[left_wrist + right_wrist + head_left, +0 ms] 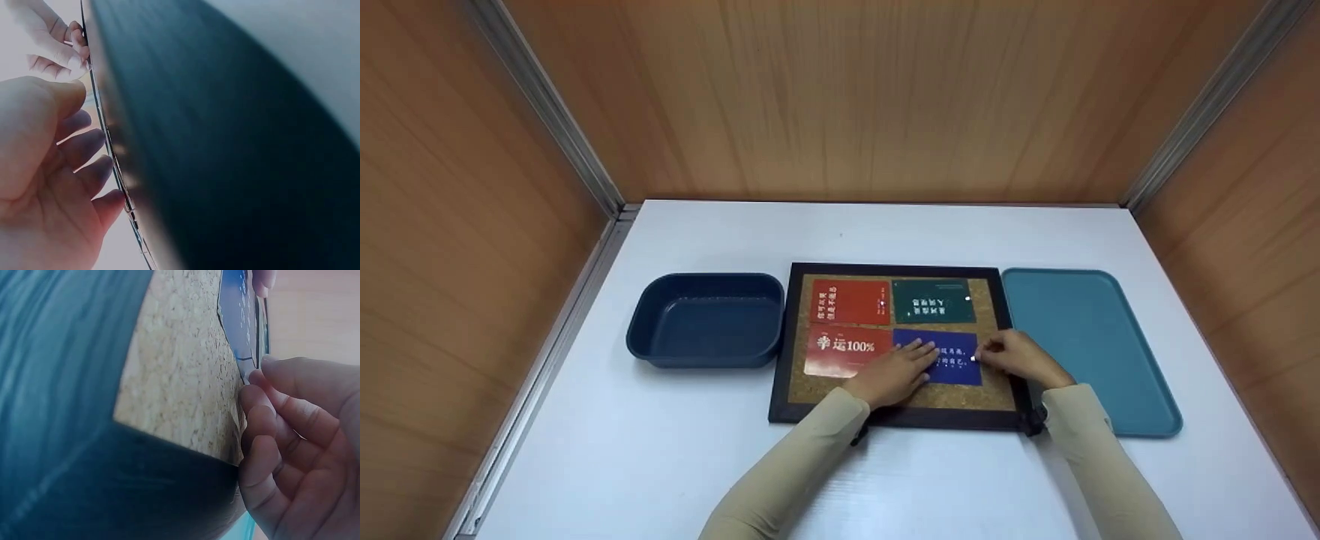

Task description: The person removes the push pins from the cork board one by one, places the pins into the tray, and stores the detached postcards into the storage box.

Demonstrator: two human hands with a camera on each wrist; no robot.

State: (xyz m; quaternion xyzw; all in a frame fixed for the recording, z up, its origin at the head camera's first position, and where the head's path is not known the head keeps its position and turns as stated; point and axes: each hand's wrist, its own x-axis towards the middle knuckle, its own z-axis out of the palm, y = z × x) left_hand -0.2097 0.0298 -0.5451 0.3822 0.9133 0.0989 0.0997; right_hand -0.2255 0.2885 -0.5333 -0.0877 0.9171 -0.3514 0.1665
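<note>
A cork board (997, 390) in a black frame lies flat on the table with several printed cards on it. My left hand (891, 373) rests with spread fingers on the blue card (960, 375) and covers its left part, along with a corner of the lower red card (829, 360). At the blue card's right edge, my right hand (1024, 356) pinches a small clear push pin (246, 375) between thumb and index finger. Its other fingers curl close to the cork. Above lie another red card (851, 300) and a green card (934, 296), both with small bright spots on them.
To the left of the board stands a deep dark-blue bin (705, 330), close against the frame. A flat teal tray (1099, 345) lies at the right, under my right forearm. Wood-grain panels (840, 105) enclose the white table (622, 450) at the back and sides.
</note>
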